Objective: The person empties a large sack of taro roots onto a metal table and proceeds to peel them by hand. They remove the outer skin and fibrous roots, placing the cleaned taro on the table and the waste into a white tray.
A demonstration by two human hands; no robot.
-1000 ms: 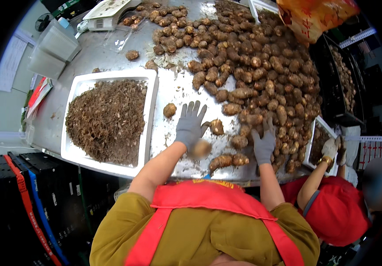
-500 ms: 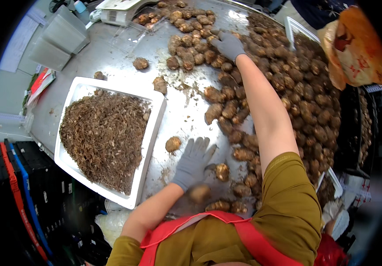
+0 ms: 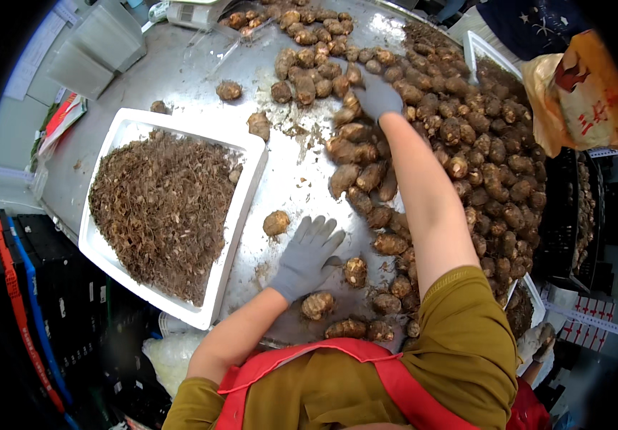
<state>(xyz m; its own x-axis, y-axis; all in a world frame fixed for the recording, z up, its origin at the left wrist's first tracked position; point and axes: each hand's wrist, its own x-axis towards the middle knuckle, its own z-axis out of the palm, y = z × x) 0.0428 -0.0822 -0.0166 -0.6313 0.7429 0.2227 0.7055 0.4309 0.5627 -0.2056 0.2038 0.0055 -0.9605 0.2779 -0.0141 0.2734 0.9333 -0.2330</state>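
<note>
My left hand (image 3: 305,251), in a grey glove, rests spread on the metal table (image 3: 280,179), between a loose tuber (image 3: 276,223) above it and another tuber (image 3: 317,305) below. My right hand (image 3: 373,93), also gloved, is stretched far forward into a heap of brown, soil-covered tubers (image 3: 495,158); its fingers are mostly hidden among several tubers at the heap's left edge, so what it grips is unclear. To the left of my hands stands a white foam tray (image 3: 248,168) full of brown fibrous scraps (image 3: 158,208).
A pale scale (image 3: 194,13) and clear plastic containers (image 3: 94,50) stand at the back left. An orange-printed bag (image 3: 588,93) and black crates (image 3: 567,215) are at right. More black crates (image 3: 58,301) stack at lower left. A co-worker's gloved hand (image 3: 538,337) shows at lower right.
My right hand has reached from the near part of the heap to its far part, then drawn slightly back toward me. My left hand stays spread on the table. The view has shifted.
</note>
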